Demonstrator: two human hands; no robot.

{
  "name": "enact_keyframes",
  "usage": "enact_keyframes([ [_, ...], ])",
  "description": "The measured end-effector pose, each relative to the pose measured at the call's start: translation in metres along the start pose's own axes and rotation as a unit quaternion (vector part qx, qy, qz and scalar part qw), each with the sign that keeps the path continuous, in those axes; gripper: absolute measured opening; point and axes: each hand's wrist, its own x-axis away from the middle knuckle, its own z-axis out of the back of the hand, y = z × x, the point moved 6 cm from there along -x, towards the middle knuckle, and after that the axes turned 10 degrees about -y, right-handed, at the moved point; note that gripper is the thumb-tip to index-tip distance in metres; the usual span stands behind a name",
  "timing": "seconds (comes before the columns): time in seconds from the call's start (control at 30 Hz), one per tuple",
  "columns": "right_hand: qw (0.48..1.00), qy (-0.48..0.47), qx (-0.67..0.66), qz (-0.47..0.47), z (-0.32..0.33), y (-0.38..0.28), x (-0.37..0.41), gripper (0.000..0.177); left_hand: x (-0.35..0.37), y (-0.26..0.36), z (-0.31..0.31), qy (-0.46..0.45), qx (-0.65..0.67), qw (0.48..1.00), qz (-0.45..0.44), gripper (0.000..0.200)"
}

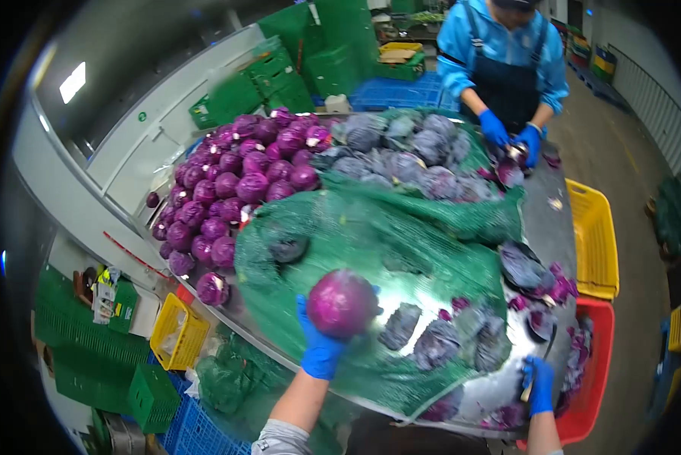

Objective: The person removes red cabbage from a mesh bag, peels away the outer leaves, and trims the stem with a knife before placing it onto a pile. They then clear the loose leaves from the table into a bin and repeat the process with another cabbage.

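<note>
My left hand (321, 345), in a blue glove, holds up a peeled, glossy red cabbage (343, 303) above the green mesh sack (317, 235). At the near right, my gloved right hand (539, 385) has its fingers curled around a thin tan object (527, 393), mostly hidden in the grip. Near that hand lie loose purple outer leaves (541, 322). Several dull, greyish cabbage leaves (436, 343) rest on the metal table between my hands.
Peeled red cabbages (253, 186) are piled at far left, unpeeled ones (431, 146) at the back. Across the table a co-worker (507, 61) in blue handles a cabbage (510, 173). A red crate (599, 364) with leaves and a yellow crate (594, 239) stand along the right edge.
</note>
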Motion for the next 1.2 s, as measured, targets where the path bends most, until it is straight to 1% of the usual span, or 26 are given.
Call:
enact_keyframes([
  [0.03,0.999,0.002,-0.037,-0.019,-0.008,0.019,-0.002,0.025,-0.006,0.034,0.011,0.051,0.039,0.996,-0.067,0.091],
  [0.07,0.997,0.006,-0.073,-0.039,-0.015,0.037,-0.006,0.027,-0.007,0.071,0.042,0.094,0.032,0.988,-0.114,0.089],
  [0.13,0.996,0.061,-0.05,-0.034,-0.025,0.058,-0.004,0.026,-0.01,0.144,0.081,0.035,-0.021,0.994,-0.105,0.082],
  [0.2,0.995,0.089,-0.045,-0.009,-0.024,0.067,-0.002,0.026,-0.007,0.205,0.082,0.213,-0.077,0.945,-0.237,0.075],
  [0.23,0.994,0.112,-0.021,0.001,-0.017,0.072,-0.004,0.027,-0.005,0.234,0.1,0.229,-0.075,0.935,-0.26,0.071],
  [0.27,0.991,0.135,0.004,0.012,-0.015,0.071,-0.006,0.028,0.002,0.256,0.11,0.288,-0.097,0.918,-0.256,0.073],
  [0.33,0.987,0.155,-0.009,0.027,-0.016,0.068,-0.006,0.027,0.004,0.306,0.157,0.249,-0.023,0.936,-0.247,0.076],
  [0.37,0.983,0.177,-0.027,0.043,-0.02,0.065,-0.002,0.027,0.005,0.323,0.17,0.256,-0.023,0.934,-0.249,0.076],
  [0.43,0.979,0.197,-0.003,0.042,-0.017,0.07,-0.008,0.028,0.003,0.361,0.188,0.267,-0.027,0.91,-0.316,0.078],
  [0.47,0.974,0.219,0.016,0.047,-0.011,0.071,-0.009,0.028,0.0,0.376,0.195,0.271,-0.026,0.908,-0.319,0.078],
  [0.5,0.97,0.231,0.059,0.052,0.008,0.077,-0.018,0.029,-0.003,0.395,0.197,0.25,-0.055,0.898,-0.357,0.076],
  [0.53,0.97,0.231,0.063,0.052,0.013,0.08,-0.021,0.029,-0.006,0.415,0.198,0.228,-0.084,0.887,-0.393,0.075],
  [0.6,0.952,0.286,0.058,0.088,0.017,0.081,-0.021,0.028,-0.023,0.463,0.201,0.136,-0.022,0.905,-0.403,0.072],
  [0.63,0.953,0.293,0.037,0.064,0.004,0.074,-0.012,0.025,-0.03,0.483,0.191,0.122,-0.018,0.89,-0.439,0.076],
  [0.67,0.953,0.291,0.04,0.066,-0.003,0.064,0.001,0.025,-0.037,0.508,0.202,0.102,0.01,0.883,-0.459,0.082],
  [0.7,0.92,0.252,0.295,0.065,-0.016,0.043,0.007,0.019,-0.042,0.525,0.197,0.108,-0.019,0.859,-0.499,0.085],
  [0.73,0.824,0.196,0.528,0.059,-0.035,0.034,0.007,0.015,-0.043,0.536,0.188,0.114,-0.049,0.834,-0.537,0.088],
  [0.77,0.825,0.194,0.528,0.059,-0.039,0.036,0.008,0.015,-0.045,0.536,0.183,0.114,-0.05,0.834,-0.538,0.088],
  [0.83,0.813,0.218,0.534,0.072,-0.036,0.035,0.011,0.013,-0.056,0.529,0.169,0.12,-0.148,0.834,-0.518,0.085],
  [0.87,0.814,0.218,0.533,0.071,-0.034,0.036,0.007,0.013,-0.055,0.522,0.172,0.12,-0.149,0.834,-0.517,0.085],
  [0.93,0.894,0.25,0.358,0.101,-0.019,0.044,-0.004,0.015,-0.055,0.489,0.196,0.192,-0.154,0.888,-0.387,0.081],
  [0.97,0.92,0.264,0.266,0.112,-0.01,0.052,-0.007,0.017,-0.049,0.476,0.203,0.194,-0.156,0.89,-0.382,0.081],
  [1.03,0.946,0.287,0.075,0.13,-0.002,0.069,-0.005,0.023,-0.037,0.451,0.221,0.277,-0.136,0.894,-0.326,0.075],
  [1.07,0.946,0.289,0.075,0.126,-0.008,0.071,-0.006,0.023,-0.036,0.447,0.227,0.279,-0.139,0.894,-0.322,0.075],
  [1.13,0.938,0.306,0.072,0.146,-0.037,0.05,0.009,0.028,-0.027,0.434,0.245,0.34,-0.233,0.875,-0.253,0.069],
  [1.2,0.922,0.327,0.093,0.187,0.003,0.077,-0.01,0.026,-0.036,0.407,0.211,0.353,-0.359,0.845,-0.181,0.049],
])
